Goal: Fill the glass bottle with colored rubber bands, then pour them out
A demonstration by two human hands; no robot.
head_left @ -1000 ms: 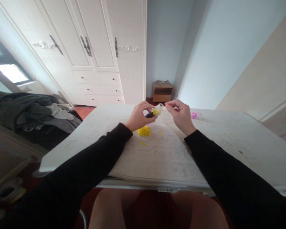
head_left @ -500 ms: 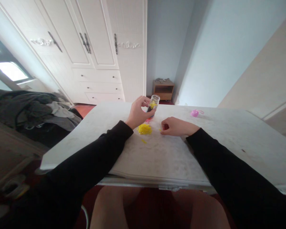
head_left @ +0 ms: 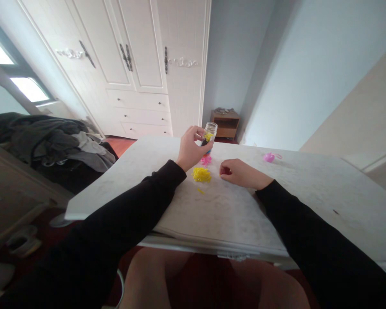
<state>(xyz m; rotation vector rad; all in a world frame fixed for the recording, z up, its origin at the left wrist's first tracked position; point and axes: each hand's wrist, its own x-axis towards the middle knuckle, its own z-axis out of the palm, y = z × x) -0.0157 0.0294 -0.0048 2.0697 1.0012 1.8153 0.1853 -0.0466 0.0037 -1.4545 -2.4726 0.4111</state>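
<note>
My left hand (head_left: 193, 148) is wrapped round a small clear glass jar (head_left: 211, 127), its mouth uncovered and tilted slightly to the right. Yellow bits and something dark show inside the jar. Under it, on the white table, lies a pink item (head_left: 206, 161) that the hand partly hides. A heap of small yellow pieces (head_left: 201, 174) sits just below my left hand, with a loose yellow piece (head_left: 200, 191) nearer to me. My right hand (head_left: 236, 173) rests to the right of the heap, fingers curled together; whatever they hold is too small or hidden to name.
A pink round lid-like thing with a loop (head_left: 269, 157) lies on the white table (head_left: 309, 193) at the right. Behind stand a white wardrobe (head_left: 141, 51) and a small wooden nightstand (head_left: 225, 124). Dark clothes (head_left: 45, 137) are piled at the left.
The whole view has shifted a little, moving the scene rightward. My left hand has raised the jar slightly, showing more of the pink item. My right hand stays curled beside the heap.
</note>
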